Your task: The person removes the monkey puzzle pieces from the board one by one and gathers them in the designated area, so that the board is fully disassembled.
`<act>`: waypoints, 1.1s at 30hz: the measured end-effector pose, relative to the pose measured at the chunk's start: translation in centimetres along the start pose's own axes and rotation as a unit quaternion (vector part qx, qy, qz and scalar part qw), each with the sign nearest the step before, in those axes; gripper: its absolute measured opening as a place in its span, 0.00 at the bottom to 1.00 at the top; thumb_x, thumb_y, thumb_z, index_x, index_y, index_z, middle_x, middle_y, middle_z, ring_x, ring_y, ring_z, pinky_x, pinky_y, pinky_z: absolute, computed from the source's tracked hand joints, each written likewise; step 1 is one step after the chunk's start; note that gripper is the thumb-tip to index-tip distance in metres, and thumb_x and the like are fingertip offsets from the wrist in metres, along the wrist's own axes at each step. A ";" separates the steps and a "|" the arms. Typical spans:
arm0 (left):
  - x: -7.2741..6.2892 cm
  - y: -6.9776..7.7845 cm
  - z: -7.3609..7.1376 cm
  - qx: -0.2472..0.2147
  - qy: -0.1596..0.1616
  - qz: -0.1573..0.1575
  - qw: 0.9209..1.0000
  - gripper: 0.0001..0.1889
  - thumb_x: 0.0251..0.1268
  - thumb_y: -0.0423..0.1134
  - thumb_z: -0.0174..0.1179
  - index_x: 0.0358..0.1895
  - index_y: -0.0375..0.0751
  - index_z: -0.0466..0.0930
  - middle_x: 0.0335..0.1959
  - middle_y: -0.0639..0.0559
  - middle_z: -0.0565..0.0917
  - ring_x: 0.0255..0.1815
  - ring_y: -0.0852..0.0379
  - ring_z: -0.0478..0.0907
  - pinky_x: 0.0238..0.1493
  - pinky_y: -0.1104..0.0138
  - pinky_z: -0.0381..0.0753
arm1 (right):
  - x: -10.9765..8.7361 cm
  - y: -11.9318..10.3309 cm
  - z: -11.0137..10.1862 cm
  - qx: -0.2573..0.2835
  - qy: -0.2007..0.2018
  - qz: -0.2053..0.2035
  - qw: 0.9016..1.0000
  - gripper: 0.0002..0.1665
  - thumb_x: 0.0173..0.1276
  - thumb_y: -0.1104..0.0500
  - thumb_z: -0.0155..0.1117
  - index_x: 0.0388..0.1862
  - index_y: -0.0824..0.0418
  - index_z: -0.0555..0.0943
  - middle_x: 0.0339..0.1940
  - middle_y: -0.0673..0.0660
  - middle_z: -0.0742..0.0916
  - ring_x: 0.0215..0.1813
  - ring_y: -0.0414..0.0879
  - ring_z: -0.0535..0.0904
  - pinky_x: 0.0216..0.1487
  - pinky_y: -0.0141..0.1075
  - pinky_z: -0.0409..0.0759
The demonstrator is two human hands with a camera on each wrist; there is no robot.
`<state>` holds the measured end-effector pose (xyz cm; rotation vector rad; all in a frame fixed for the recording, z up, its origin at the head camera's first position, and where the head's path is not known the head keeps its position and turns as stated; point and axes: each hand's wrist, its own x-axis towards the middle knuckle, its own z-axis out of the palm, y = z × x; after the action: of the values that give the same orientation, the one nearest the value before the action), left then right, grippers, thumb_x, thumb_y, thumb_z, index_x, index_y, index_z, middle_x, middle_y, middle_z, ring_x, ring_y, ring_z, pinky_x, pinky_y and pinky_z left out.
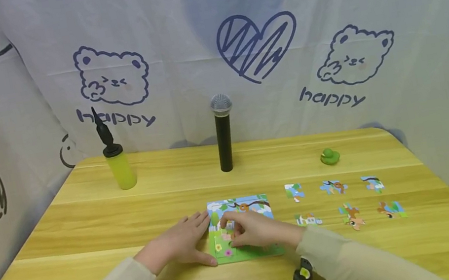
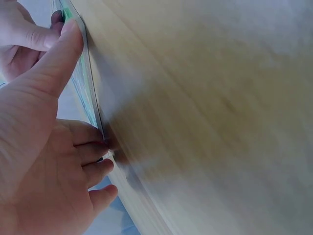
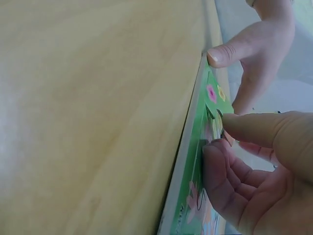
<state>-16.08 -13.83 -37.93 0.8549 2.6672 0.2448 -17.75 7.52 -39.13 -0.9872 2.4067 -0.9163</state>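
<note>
A jigsaw puzzle board (image 1: 249,255) with a green border and a picture of branches and flowers lies flat on the table. My left hand (image 1: 184,242) rests at its left side, fingers extended, with the thumb on the near left corner. Over the board, my right hand (image 1: 251,228) pinches a jigsaw piece (image 3: 215,125) between thumb and fingertips; the piece stands tilted up from the board and is mostly hidden by the fingers. A flower piece (image 1: 224,248) lies flat in the board's near left corner.
Several loose jigsaw pieces (image 1: 353,216) lie in two rows right of the board. Behind stand a black microphone (image 1: 223,140), a yellow hand pump (image 1: 121,168) and a green toy duck (image 1: 329,156). A white printed cloth (image 1: 183,57) hangs behind the wooden table (image 1: 86,224).
</note>
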 end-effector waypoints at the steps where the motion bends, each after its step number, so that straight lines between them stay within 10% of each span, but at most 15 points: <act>1: 0.0 0.0 0.0 0.000 0.000 0.000 1.000 0.54 0.47 0.66 0.60 0.69 0.28 0.51 0.71 0.37 0.51 0.70 0.40 0.47 0.68 0.50 0.46 | 0.0 0.1 0.0 0.011 0.001 -0.001 1.000 0.16 0.63 0.65 0.62 0.48 0.58 0.71 0.20 0.49 0.79 0.19 0.39 0.75 0.20 0.29 0.74; 16: -0.2 0.1 -0.1 -0.001 -0.001 -0.002 1.000 0.54 0.48 0.65 0.61 0.69 0.28 0.51 0.71 0.37 0.51 0.70 0.41 0.47 0.68 0.51 0.45 | -1.3 1.3 -1.5 0.161 0.003 -0.001 0.987 0.11 0.67 0.67 0.57 0.47 0.61 0.70 0.20 0.59 0.80 0.17 0.45 0.70 0.20 0.32 0.73; 33: -0.2 0.5 -0.2 -0.010 -0.006 -0.013 1.000 0.54 0.47 0.64 0.62 0.69 0.29 0.51 0.71 0.38 0.50 0.71 0.42 0.46 0.68 0.53 0.44 | -10.4 6.6 -5.8 0.164 -0.021 -0.004 0.986 0.10 0.67 0.65 0.57 0.45 0.65 0.70 0.16 0.63 0.78 0.18 0.40 0.68 0.20 0.29 0.69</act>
<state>-15.72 -13.59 -37.61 0.8139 2.6583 0.2585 -17.11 21.10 -38.57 -0.8796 2.1263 -1.2331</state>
